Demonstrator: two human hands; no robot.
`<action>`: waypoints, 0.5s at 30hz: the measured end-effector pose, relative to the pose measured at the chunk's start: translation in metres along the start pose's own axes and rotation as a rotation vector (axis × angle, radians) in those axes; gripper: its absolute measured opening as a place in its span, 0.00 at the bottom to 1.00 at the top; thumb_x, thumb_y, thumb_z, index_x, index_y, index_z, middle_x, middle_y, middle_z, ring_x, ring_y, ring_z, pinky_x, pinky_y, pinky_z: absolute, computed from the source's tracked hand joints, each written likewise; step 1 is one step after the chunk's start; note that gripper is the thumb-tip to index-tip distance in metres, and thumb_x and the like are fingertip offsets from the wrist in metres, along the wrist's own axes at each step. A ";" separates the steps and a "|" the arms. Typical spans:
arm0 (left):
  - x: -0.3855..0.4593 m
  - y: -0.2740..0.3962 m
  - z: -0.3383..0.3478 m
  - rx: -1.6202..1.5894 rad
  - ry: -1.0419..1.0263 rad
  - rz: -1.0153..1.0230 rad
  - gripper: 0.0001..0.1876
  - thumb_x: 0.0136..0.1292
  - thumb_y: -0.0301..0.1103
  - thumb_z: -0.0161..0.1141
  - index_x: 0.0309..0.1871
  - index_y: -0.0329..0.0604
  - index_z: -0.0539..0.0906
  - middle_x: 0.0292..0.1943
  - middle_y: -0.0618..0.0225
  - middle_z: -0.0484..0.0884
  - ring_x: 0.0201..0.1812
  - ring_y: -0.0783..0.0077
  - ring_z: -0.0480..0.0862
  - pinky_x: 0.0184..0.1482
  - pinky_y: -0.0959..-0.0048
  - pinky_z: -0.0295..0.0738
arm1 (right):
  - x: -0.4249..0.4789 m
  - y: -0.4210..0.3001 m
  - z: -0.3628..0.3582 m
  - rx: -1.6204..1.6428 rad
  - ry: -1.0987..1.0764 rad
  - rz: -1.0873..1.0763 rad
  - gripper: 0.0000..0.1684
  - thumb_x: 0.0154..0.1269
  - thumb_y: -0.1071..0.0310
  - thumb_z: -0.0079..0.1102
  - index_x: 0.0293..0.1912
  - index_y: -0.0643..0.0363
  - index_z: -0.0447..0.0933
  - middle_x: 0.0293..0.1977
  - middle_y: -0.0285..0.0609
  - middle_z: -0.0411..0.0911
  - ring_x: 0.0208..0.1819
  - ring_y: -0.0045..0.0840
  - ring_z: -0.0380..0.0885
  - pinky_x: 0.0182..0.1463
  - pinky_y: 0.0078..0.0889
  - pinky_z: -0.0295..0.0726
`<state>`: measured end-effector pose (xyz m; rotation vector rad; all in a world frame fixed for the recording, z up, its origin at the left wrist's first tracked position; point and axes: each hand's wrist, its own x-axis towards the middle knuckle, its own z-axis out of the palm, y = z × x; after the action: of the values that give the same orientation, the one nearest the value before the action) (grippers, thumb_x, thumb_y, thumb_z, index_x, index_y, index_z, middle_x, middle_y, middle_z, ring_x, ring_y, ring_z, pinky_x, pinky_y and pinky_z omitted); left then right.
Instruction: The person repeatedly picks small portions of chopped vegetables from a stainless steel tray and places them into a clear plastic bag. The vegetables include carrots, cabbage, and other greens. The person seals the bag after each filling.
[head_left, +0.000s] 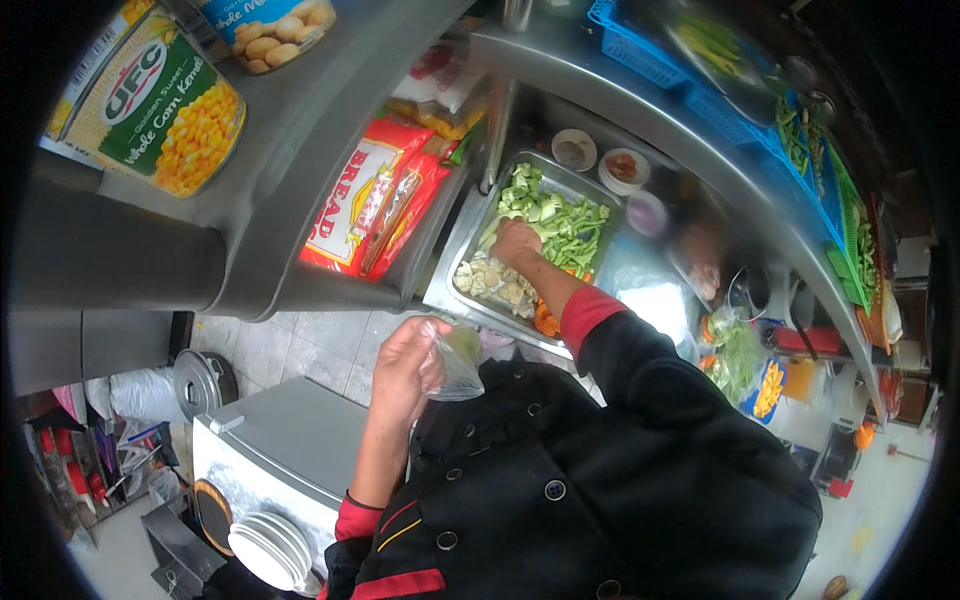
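My left hand (401, 364) grips a clear plastic bag (457, 367) near its top, in front of my chest. Something green shows through the plastic. My right hand (517, 241) reaches into a steel tray (448, 266) of cut vegetables, its fingers down among pale green pieces. Whether those fingers are closed on a piece is hidden. Broccoli florets (519, 187) lie at the tray's far end, with cut green beans (581, 236) to the right. Cauliflower pieces (487, 277) fill the near left, and orange carrot slices (547, 321) sit at the near edge.
Red bread-crumb packs (375, 202) lie on a shelf left of the tray. Small bowls (624, 169) stand beyond it. Overhead, a steel shelf (645, 112) carries blue baskets (645, 56). Cans of corn (172, 112) and mushrooms (274, 34) stand upper left. A white chest (300, 427) is behind my left arm.
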<state>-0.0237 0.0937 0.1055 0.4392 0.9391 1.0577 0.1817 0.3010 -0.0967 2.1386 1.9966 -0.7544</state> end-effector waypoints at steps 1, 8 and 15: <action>0.002 0.001 -0.002 0.008 -0.013 -0.013 0.13 0.78 0.39 0.53 0.48 0.38 0.81 0.18 0.80 0.63 0.17 0.86 0.58 0.21 0.81 0.55 | 0.000 0.000 -0.003 0.015 -0.007 -0.014 0.23 0.64 0.64 0.56 0.58 0.54 0.79 0.56 0.51 0.81 0.58 0.40 0.82 0.56 0.39 0.84; 0.019 0.012 -0.012 0.073 -0.132 -0.083 0.11 0.78 0.36 0.51 0.49 0.39 0.79 0.16 0.80 0.62 0.16 0.85 0.59 0.20 0.79 0.53 | -0.012 0.042 -0.028 1.090 -0.146 0.020 0.24 0.62 0.69 0.63 0.59 0.45 0.79 0.45 0.37 0.82 0.40 0.24 0.80 0.42 0.32 0.82; 0.032 0.030 -0.004 0.122 -0.220 -0.137 0.13 0.79 0.39 0.52 0.48 0.38 0.81 0.18 0.82 0.63 0.18 0.87 0.59 0.21 0.81 0.57 | -0.058 0.132 -0.075 2.159 -0.221 -0.190 0.30 0.69 0.67 0.59 0.69 0.49 0.67 0.61 0.49 0.74 0.57 0.43 0.79 0.52 0.47 0.87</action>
<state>-0.0385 0.1349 0.1108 0.5722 0.8273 0.8127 0.3286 0.2637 -0.0382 1.5868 0.7024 -3.9484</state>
